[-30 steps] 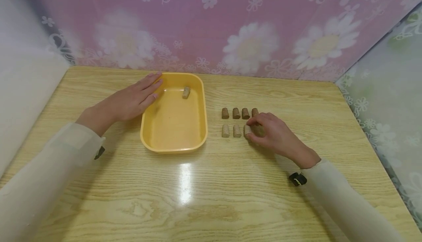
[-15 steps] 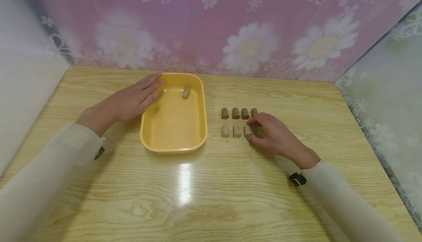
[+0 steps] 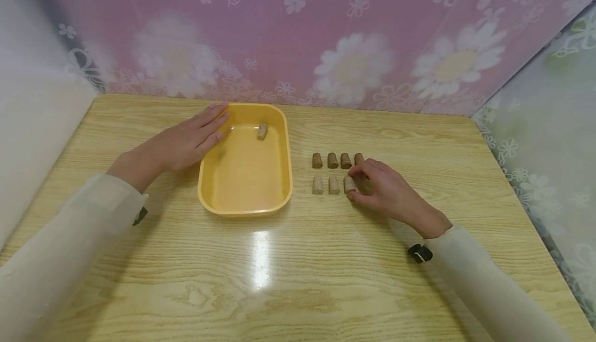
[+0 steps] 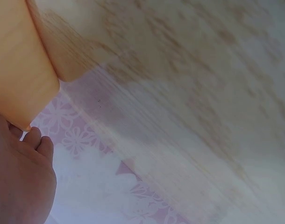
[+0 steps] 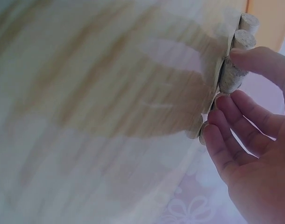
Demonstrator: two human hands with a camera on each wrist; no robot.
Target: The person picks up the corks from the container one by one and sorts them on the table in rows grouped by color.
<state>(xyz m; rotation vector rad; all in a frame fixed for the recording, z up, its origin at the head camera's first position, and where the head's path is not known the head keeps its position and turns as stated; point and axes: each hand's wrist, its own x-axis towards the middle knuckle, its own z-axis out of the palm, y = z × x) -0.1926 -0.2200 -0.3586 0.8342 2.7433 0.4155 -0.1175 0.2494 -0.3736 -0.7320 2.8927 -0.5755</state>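
Observation:
My left hand (image 3: 181, 140) lies with fairly straight fingers over the left rim of a yellow plastic tray (image 3: 247, 211). Its fingertips also show at the tray's edge in the left wrist view. One light cork (image 3: 263, 131) lies inside the tray near the far end. To the right of the tray, my right hand (image 3: 388, 187) pinches a light cork (image 3: 349, 184) between thumb and fingers. That cork is the rightmost of a row with two other light corks, a left one (image 3: 317, 184) and a middle one (image 3: 333, 185). In the right wrist view the pinched cork (image 5: 232, 78) appears at table level.
Several dark brown corks (image 3: 332, 160) form a second row behind the light ones; the rightmost is partly hidden by the right hand. The wood-grain table (image 3: 298, 259) ends at a pink flowered backdrop (image 3: 288, 47). A pale side panel stands at each side.

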